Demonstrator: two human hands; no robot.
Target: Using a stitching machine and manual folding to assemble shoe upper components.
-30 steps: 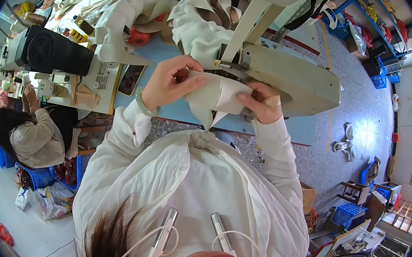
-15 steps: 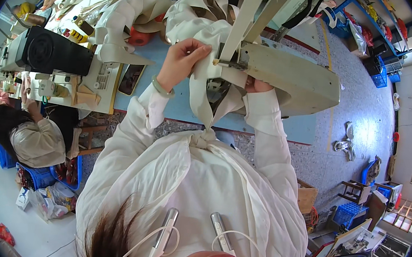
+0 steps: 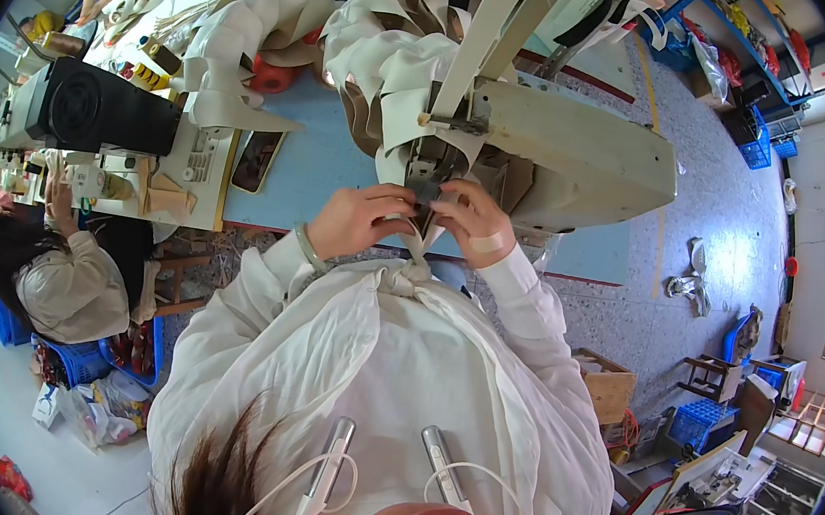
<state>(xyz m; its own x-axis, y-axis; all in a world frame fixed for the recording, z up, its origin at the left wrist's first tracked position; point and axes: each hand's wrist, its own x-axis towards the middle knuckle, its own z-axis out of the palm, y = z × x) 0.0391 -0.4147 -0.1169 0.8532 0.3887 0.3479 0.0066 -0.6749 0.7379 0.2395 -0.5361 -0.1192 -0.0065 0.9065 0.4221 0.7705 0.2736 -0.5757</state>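
My left hand (image 3: 361, 220) and my right hand (image 3: 471, 224) pinch a cream fabric piece (image 3: 411, 172) between them, right under the head of a beige sewing machine (image 3: 565, 148). Both hands meet at the needle area, fingers closed on the cloth. The fabric runs back into a ruffled cream pile (image 3: 386, 34) behind the machine and hangs down toward my lap in front. The machine stands on a blue table (image 3: 311, 171). A bracelet sits on my left wrist and a plaster on my right hand.
A black motor box (image 3: 101, 109) and a white control unit (image 3: 197, 159) stand left on the table, beside a dark phone (image 3: 257, 159). A seated person (image 3: 59, 271) works at the left. Blue crates (image 3: 692, 423) and a cardboard box (image 3: 605, 383) stand on the floor at right.
My hands came back from further up the table and closed in together at the needle, drawing the fabric under the machine head.
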